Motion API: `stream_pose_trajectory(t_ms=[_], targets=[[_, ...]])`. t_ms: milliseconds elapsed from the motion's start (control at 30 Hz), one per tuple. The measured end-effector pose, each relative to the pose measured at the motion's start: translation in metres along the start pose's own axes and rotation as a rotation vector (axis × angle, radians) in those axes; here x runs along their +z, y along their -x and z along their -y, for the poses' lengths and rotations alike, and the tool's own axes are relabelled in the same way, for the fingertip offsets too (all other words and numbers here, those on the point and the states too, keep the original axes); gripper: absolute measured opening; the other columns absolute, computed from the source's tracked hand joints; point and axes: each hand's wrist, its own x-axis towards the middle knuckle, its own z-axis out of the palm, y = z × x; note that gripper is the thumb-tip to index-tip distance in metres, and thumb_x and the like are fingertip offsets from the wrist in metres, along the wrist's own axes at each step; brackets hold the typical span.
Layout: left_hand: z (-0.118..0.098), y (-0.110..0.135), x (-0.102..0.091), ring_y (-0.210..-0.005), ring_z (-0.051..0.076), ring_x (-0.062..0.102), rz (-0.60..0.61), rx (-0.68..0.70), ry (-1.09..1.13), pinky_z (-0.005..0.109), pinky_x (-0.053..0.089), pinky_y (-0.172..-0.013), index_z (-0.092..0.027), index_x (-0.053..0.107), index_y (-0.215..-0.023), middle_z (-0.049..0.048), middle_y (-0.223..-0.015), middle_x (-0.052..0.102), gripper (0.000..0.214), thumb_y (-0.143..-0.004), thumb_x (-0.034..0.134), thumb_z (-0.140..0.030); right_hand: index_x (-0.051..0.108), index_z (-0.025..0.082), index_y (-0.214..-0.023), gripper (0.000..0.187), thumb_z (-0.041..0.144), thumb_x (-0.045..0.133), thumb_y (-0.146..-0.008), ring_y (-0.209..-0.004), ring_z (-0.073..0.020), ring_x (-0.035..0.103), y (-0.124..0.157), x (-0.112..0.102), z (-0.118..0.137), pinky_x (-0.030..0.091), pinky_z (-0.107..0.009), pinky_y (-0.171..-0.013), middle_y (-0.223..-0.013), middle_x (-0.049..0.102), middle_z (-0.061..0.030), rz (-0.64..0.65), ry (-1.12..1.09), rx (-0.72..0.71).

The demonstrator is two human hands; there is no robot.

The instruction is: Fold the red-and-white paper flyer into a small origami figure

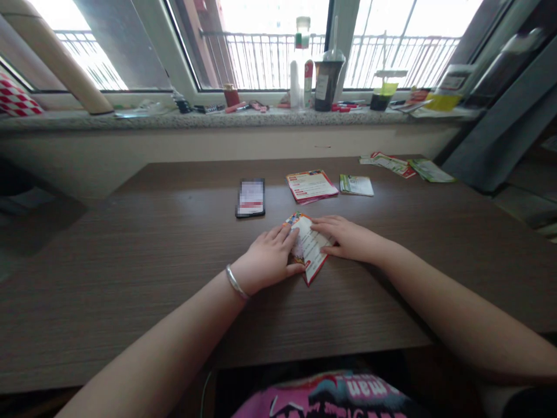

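Folded paper (315,249) lies on the counter (174,249) under the left grip (270,259) and right grip (351,239), both open with fingers resting on its two sides, maybe so it can't slip; the phone (251,197) and paper stack (311,185) sit past them, probably to leave room

Prob. home rm: desk (174,261) nr window (270,20), cups (326,84) + btls (297,81) on sill (195,120).

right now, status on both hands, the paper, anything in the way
Left hand and right hand resting on folded paper. Paper's near corner uncovered. Phone and paper stack lie beyond, apart from both hands; no obstruction seen.
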Motion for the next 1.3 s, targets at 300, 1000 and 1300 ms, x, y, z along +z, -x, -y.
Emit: stream_pose_trajectory(t_ms=[300, 1000, 1300], targets=[[0.013, 0.001, 0.015, -0.146, 0.030, 0.017, 0.034, -0.062, 0.095, 0.042, 0.018, -0.117, -0.010, 0.015, -0.151, 0.0167, -0.157, 0.018, 0.095, -0.083, 0.048, -0.067, 0.052, 0.024, -0.136, 0.066, 0.050, 0.067, -0.077, -0.131, -0.0370, 0.042, 0.001, -0.004, 0.009, 0.040, -0.052, -0.104, -0.148, 0.044, -0.0085, 0.125, 0.104, 0.033], [0.039, 0.005, -0.004, -0.108, 0.023, 0.053, -0.219, -0.017, 0.344, 0.044, 0.036, -0.102, -0.020, 0.057, -0.126, 0.0079, -0.114, 0.064, 0.038, -0.099, 0.035, -0.036, 0.047, 0.018, -0.141, 0.068, 0.051, 0.060, -0.083, -0.134, -0.0364, 0.039, 0.009, 0.012, 0.004, 0.035, -0.052, -0.110, -0.150, 0.041, -0.0069, 0.003, 0.113, 0.010], [0.030, 0.012, 0.005, -0.104, 0.028, 0.052, -0.096, -0.103, 0.010, 0.044, 0.039, -0.098, -0.019, 0.052, -0.134, 0.0113, -0.108, 0.059, 0.053, -0.087, 0.057, -0.044, 0.045, 0.018, -0.142, 0.076, 0.057, 0.061, -0.079, -0.135, -0.0369, 0.037, 0.012, 0.014, 0.002, 0.034, -0.052, -0.110, -0.148, 0.043, -0.0089, -0.007, 0.082, 0.058]])
